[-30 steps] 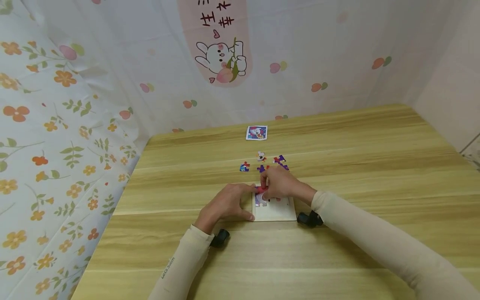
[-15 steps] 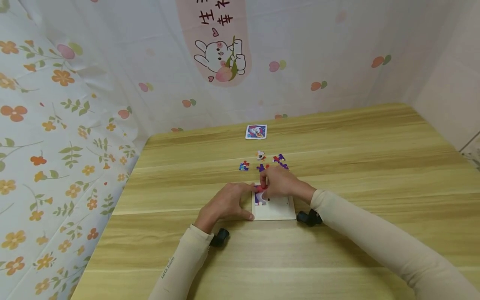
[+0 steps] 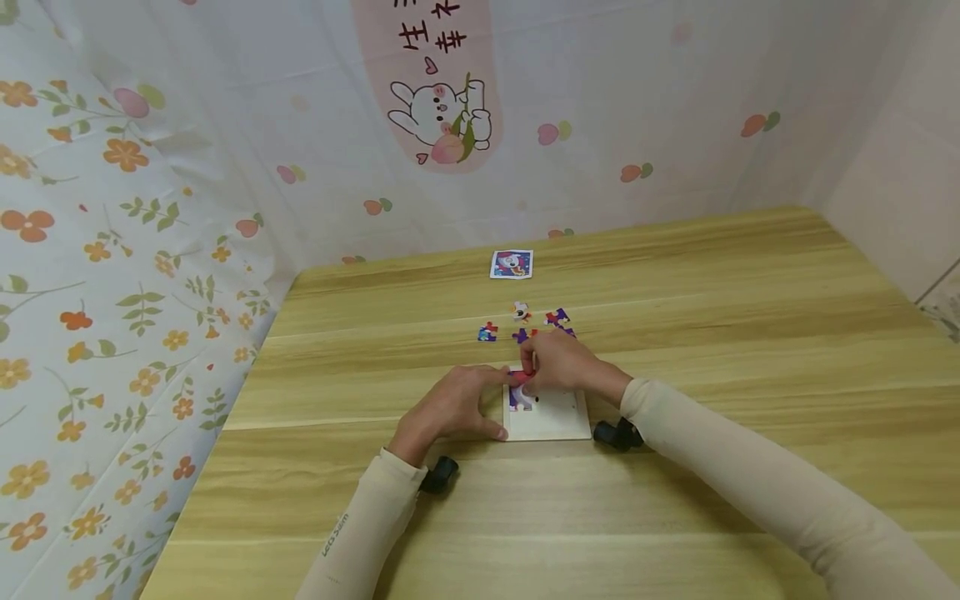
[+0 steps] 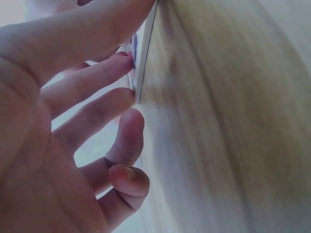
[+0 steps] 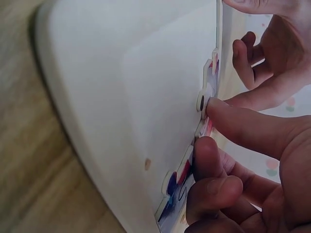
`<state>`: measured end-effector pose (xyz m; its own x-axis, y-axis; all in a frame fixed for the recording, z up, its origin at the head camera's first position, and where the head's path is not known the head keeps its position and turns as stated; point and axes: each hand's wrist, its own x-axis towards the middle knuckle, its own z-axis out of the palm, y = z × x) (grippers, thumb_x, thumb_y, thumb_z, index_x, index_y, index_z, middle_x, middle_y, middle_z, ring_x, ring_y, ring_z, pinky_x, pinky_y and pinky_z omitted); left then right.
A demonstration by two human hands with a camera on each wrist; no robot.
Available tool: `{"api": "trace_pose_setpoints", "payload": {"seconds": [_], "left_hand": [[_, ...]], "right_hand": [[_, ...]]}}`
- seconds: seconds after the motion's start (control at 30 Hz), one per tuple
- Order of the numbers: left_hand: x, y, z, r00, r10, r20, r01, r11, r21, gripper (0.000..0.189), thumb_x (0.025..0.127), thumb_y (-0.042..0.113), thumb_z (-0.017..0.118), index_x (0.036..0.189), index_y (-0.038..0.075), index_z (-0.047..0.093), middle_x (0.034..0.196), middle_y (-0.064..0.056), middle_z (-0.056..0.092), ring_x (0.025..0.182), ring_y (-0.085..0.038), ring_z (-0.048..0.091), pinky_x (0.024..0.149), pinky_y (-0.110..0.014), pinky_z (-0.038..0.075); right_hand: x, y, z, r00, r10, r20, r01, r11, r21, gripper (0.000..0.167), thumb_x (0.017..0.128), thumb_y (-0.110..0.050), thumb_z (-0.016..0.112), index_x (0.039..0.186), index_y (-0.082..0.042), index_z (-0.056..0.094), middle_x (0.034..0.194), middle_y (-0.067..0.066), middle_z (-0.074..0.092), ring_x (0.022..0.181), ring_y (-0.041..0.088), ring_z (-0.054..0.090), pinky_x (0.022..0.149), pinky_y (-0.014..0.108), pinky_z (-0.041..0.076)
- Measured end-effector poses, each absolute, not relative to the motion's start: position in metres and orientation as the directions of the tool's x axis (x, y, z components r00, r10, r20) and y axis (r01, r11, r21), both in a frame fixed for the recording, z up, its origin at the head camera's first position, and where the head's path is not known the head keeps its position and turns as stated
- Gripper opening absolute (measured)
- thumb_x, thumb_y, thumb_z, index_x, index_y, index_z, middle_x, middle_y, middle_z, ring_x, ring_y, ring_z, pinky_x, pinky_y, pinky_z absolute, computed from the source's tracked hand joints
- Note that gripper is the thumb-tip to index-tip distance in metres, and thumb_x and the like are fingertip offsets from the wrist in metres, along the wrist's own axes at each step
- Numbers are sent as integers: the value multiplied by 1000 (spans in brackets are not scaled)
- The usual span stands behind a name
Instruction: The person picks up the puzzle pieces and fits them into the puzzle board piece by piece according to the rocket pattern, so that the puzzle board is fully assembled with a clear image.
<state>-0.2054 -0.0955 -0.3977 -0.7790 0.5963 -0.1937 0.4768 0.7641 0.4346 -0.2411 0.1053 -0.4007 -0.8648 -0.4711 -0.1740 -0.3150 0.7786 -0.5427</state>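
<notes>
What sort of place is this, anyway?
Probably an indoor corner, perhaps at home or set up for recording; I can't tell which. A wood-grain table stands before a rabbit-print cloth, with a flower-print cloth on the left.

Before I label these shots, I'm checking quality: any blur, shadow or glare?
Head: soft shadows on the table below both sleeves; left wrist: table blurred, pale glare behind the left hand; right wrist: table blurred, puzzle pieces crisper.
</notes>
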Motion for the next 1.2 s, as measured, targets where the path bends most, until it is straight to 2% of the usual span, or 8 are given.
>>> {"api": "trace_pose_setpoints", "payload": {"seconds": [0.4,0.67,1.0,1.2], "left_hand": [[-206,-92,-395,-783,583,-216,466,780,418,74,72,32,91,140,22,61,148,-5,58,141,-26,51,118,-46,41],[-205,-93,-394,-787,573,-228,449,786,425,74,72,31,91,139,23,61,149,-5,56,143,-27,49,119,-47,39],[-205,-93,-394,-791,568,-228,443,788,427,73,72,31,91,139,22,62,151,-5,54,143,-27,48,120,-47,39],[-205,-93,-395,-791,569,-225,447,788,422,73,72,32,92,138,22,63,150,-5,56,141,-28,50,118,-47,40]], "right_hand": [[-247,114,-400,-847,-497,-187,-345,782,-518,23,78,-22,85,83,-12,65,78,2,64,70,17,54,57,24,40],[-261,127,-395,-848,-507,-156,-381,787,-485,19,81,-21,82,82,-12,66,81,2,68,73,16,57,64,25,44],[-286,133,-395,-889,-458,19,-409,773,-486,12,84,-14,76,80,-9,66,72,3,63,64,15,53,58,25,41],[-305,126,-390,-883,-470,1,-427,800,-423,9,88,-16,73,85,-9,67,77,5,67,62,16,55,54,25,42]]}}
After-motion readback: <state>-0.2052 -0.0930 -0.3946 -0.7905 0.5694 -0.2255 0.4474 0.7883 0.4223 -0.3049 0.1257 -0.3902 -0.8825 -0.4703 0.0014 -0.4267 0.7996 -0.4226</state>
